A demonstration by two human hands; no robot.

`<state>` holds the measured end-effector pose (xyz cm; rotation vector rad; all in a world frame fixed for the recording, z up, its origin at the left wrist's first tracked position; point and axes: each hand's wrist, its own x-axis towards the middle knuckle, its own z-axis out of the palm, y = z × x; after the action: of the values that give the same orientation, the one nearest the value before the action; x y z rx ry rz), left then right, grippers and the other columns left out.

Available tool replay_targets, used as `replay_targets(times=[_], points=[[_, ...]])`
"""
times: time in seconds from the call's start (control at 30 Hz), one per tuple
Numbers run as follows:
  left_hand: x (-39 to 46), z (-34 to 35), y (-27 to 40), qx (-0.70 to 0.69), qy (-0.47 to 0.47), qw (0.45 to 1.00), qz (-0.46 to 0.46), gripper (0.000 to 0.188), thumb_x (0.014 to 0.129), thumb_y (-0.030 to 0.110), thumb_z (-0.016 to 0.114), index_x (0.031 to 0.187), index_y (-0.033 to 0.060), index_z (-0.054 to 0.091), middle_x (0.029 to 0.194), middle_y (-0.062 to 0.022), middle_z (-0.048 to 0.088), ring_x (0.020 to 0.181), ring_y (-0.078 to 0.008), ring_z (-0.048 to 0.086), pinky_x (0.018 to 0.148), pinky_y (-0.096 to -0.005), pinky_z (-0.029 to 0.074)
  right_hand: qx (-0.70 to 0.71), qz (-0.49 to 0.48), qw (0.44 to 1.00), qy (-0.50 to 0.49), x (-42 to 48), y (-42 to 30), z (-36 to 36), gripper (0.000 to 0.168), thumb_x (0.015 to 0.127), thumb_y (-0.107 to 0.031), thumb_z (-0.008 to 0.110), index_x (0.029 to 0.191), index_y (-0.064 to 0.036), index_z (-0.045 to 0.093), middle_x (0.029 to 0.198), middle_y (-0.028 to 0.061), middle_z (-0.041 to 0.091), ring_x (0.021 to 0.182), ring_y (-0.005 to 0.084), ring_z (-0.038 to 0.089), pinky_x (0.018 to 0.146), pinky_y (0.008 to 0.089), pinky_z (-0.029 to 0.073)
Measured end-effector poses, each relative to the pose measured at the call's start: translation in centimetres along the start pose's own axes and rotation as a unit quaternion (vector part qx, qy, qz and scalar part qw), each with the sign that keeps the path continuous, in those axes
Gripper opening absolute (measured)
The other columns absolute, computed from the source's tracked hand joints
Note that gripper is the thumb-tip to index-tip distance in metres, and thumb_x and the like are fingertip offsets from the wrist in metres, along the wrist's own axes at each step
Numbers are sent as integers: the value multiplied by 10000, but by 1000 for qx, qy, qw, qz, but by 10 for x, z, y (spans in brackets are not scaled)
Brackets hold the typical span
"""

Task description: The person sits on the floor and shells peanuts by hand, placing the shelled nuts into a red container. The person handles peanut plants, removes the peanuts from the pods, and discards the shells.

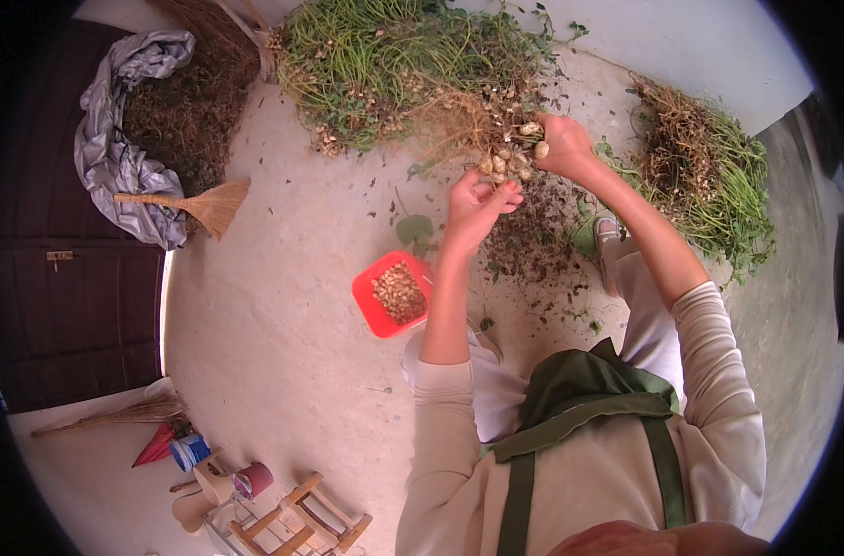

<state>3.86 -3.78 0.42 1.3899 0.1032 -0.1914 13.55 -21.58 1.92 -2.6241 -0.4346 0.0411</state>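
A cluster of peanut pods (509, 163) hangs among fine brown roots (457, 121) in front of me. My right hand (566, 144) grips the plant beside the pods, at the stem end. From below, my left hand (479, 205) has its fingers against the lower pods; whether they close on one is hard to see. A red plastic bucket (366, 316) stands on the floor left of my left forearm, partly filled with picked peanut pods (399, 293). Beyond my hands lies a large heap of green peanut plants (401, 62) with roots and pods attached.
A second heap of peanut plants (707, 167) lies at right. Soil and leaf scraps (540, 233) litter the floor by my feet. At left are a short straw broom (213, 205), a silver tarp (109, 153) and dry plant matter (179, 118). Wooden stools (300, 514) stand at lower left.
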Motion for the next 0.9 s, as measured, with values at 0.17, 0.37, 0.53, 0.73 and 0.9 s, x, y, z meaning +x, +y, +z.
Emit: replay_targets(times=[0.17,0.37,0.53,0.73,0.9], points=[[5,3,-15,4,58,998,15,204,923,108,587,1078,-15,538,882,-92,651,709,-122,625,580,-256,555,-25,-11,1000,-10,1,-3,5,472,620,-127,708,1073,-55,597,818,169,664,810,332,651,706,434,526],[2,0,-21,12,112,994,11,150,960,106,507,891,-24,533,734,-63,558,569,-120,524,490,-278,518,-61,-23,997,-34,-2,-13,-4,478,640,-150,692,1103,-67,605,793,170,661,784,327,651,686,426,526],[-3,1,-16,43,112,991,-51,181,984,130,455,890,-15,510,656,-36,502,479,-95,444,386,-253,397,-72,-20,996,-45,0,-13,-2,469,655,-161,684,1112,-82,616,803,168,663,785,325,650,690,417,526],[-14,-1,-7,-32,30,993,-109,228,987,172,452,891,-20,526,641,-21,474,464,-81,396,378,-232,318,-91,-17,995,-37,4,-2,2,426,661,-101,636,1087,-96,640,836,165,669,838,321,654,720,419,523],[-23,6,-20,334,150,919,145,144,955,94,474,942,-35,535,663,-27,505,512,-112,460,439,-263,382,-81,20,996,-40,12,10,3,360,648,-106,631,1006,-88,665,871,179,671,872,323,655,743,413,529]])
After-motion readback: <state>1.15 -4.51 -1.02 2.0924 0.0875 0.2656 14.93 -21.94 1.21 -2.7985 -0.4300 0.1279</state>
